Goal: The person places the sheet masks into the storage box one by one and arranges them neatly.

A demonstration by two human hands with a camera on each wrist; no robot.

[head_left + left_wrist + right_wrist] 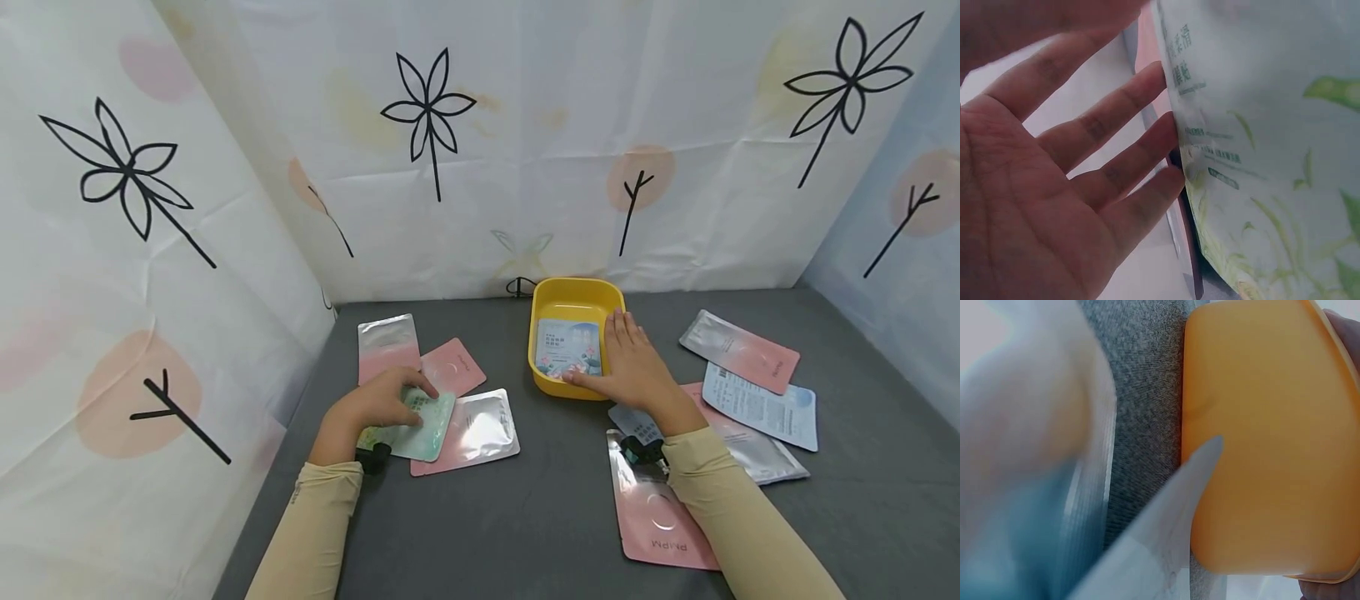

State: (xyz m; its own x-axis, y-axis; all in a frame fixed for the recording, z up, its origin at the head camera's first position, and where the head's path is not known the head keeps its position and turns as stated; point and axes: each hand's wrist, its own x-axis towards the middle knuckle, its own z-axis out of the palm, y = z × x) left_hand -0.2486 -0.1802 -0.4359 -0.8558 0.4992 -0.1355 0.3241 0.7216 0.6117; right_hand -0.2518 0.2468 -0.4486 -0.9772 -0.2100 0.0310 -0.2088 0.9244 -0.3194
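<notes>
My left hand (378, 404) is over a green sheet mask packet (432, 429), its fingers spread and mostly straight. In the left wrist view, the fingertips (1166, 128) meet one edge of this green-leaf-printed packet (1260, 131). My right hand (637, 371) lies along the right rim of a yellow plastic tray (577, 287), fingers extended and thumb over the front corner. Inside the tray lies a light-blue packet (567, 346) with a floral print. The tray's outer wall (1272, 437) fills much of the right wrist view, with parts of the hand at its rim.
Around the left hand lie pink and silver packets (487, 429), overlapping one another. On the right, a pink and silver packet (742, 350), a blue-white packet (765, 407) and a pink packet (660, 525) lie near my forearm. A printed cloth (480, 233) hangs behind the grey table (510, 533).
</notes>
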